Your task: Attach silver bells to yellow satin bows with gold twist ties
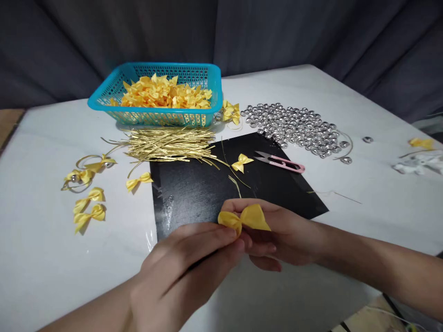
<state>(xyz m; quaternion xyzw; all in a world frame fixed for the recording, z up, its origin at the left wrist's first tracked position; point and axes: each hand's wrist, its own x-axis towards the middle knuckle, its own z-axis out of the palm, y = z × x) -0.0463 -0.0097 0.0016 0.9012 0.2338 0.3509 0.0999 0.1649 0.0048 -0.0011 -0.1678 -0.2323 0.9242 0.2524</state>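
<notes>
Both my hands meet over the near edge of a black mat [194, 189] and pinch one yellow ribbon bow [245, 218]. My left hand [187, 267] grips the bow's middle with closed fingertips. My right hand [280, 235] cups it from behind, fingers curled round it. A thin gold wire [235, 184] rises from the bow towards the mat. Another yellow bow [242, 162] lies on the mat beyond my hands, next to pink thread snips [282, 163].
A blue basket [104, 99] full of yellow bows stands at the back, with a heap of gold wire ties [166, 144] in front. Silver bells [297, 129] lie heaped at the right. Loose bows [88, 207] lie at the left on the white table [41, 258].
</notes>
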